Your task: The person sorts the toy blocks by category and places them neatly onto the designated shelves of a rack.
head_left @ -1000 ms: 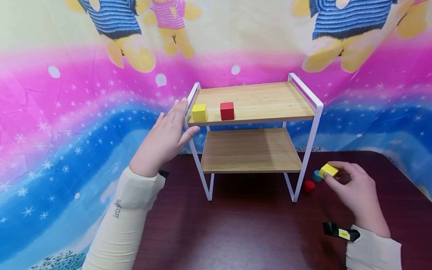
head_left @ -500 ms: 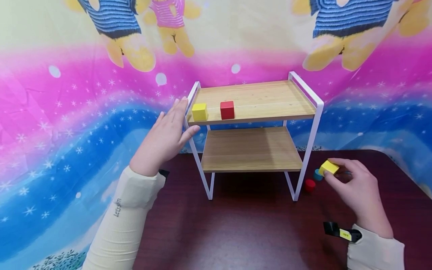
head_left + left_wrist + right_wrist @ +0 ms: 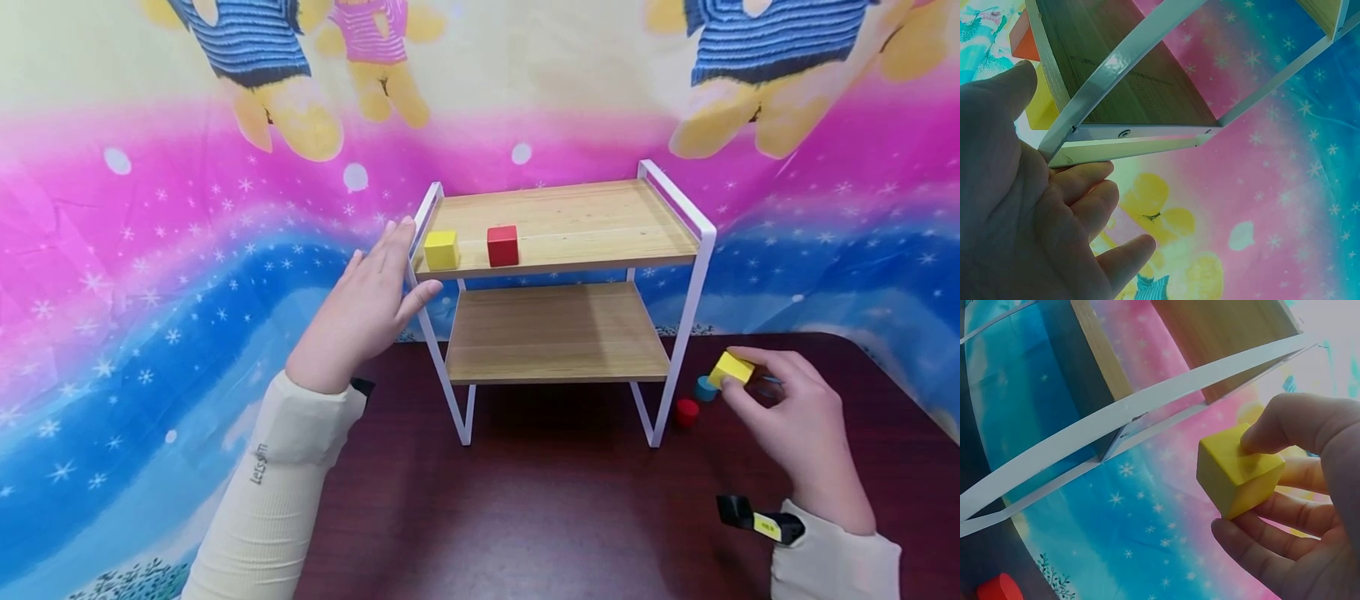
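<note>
My left hand (image 3: 360, 308) is at the left side of a two-tier wooden shelf (image 3: 570, 225), its fingers straight against the white metal frame (image 3: 1110, 69). Close to its thumb, a yellow cube (image 3: 442, 251) sits at the top board's front left corner. A red cube (image 3: 502, 246) stands a little to the right of that one, with a gap between them. Off the shelf's right side, my right hand (image 3: 795, 417) pinches another yellow cube (image 3: 1235, 469) between thumb and fingers, held above the table.
On the dark table (image 3: 525, 517), a red cylinder (image 3: 686, 412) and a blue cylinder (image 3: 705, 388) stand by the shelf's right leg. Something blue shows partly behind the right hand. A patterned cloth (image 3: 187, 292) hangs behind the shelf.
My right hand has risen very slightly with the yellow cube in its grip. The left hand and the cubes on the shelf stay where they were.
</note>
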The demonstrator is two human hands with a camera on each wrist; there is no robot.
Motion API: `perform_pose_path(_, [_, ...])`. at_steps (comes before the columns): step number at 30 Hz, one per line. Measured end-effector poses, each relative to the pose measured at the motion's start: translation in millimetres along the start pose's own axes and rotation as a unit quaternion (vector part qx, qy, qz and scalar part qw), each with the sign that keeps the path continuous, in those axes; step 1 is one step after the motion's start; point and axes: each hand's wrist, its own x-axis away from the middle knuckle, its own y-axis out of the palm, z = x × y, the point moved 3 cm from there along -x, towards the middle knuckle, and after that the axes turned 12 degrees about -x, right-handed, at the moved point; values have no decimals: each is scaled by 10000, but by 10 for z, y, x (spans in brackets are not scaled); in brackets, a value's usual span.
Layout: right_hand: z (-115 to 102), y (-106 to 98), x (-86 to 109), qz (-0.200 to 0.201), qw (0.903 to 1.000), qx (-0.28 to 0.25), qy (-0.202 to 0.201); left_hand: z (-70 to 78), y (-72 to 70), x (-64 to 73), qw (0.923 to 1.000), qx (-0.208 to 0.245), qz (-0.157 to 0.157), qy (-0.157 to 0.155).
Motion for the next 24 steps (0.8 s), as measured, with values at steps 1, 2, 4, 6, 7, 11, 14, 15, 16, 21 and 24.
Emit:
perform_pose_path(1, [-11, 0, 1, 25, 10000, -22, -22, 0, -2, 3, 10000, 0, 6, 3])
perform_pose_path(2, [-23, 1, 2, 56, 10000, -33, -55, -1, -4, 6, 10000, -1, 11, 4])
perform_pose_path(4, [-43, 5, 6, 113, 9999, -51, -90, 0, -7, 10, 10000, 11, 11, 10])
perform_pose_path(6, [-62, 10, 10, 160, 9998, -84, -103, 1, -7, 11, 10000, 13, 16, 13])
perform_pose_path(7, [-70, 14, 13, 183, 9997, -106, -109, 1, -7, 13, 10000, 15, 17, 13])
perform_pose_path(11, [-109, 31, 25, 253, 9994, -196, -141, 1, -2, 12, 10000, 9, 32, 30])
perform_pose_path(14, [-139, 51, 32, 318, 9990, -219, -227, -2, 4, 15, 10000, 2, 20, 33])
perform_pose_path(15, [-147, 59, 35, 341, 9988, -227, -262, -3, 6, 17, 10000, 3, 13, 30])
perform_pose_path(16, [-151, 68, 37, 359, 9986, -255, -293, -5, 9, 19, 10000, 2, 6, 25])
perform_pose_path(21, [-195, 92, 44, 470, 9971, -348, -491, -5, 17, 19, 10000, 14, 28, 13])
perform_pose_path(24, [-230, 87, 42, 523, 9957, -415, -640, -2, 11, 15, 10000, 16, 52, 11])
